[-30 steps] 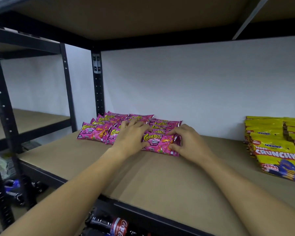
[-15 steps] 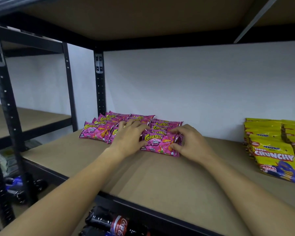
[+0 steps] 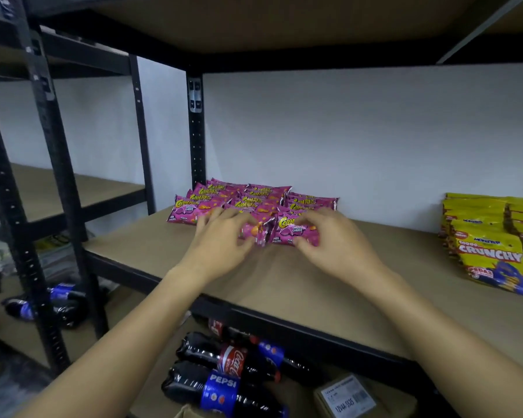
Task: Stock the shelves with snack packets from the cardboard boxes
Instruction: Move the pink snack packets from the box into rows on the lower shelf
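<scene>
- Left hand grips a pink packet at the front of the pink pile, fingers curled over it
- Right hand pinches the next front packet, thumb under its near edge, fingers over the top
- The two packets touch each other at their ends
- The pile lies on the shelf near the back left corner, by the black post
- Yellow bags stand well apart at the right end of the shelf
- Cola bottles and a small labelled box lie on the level below
</scene>
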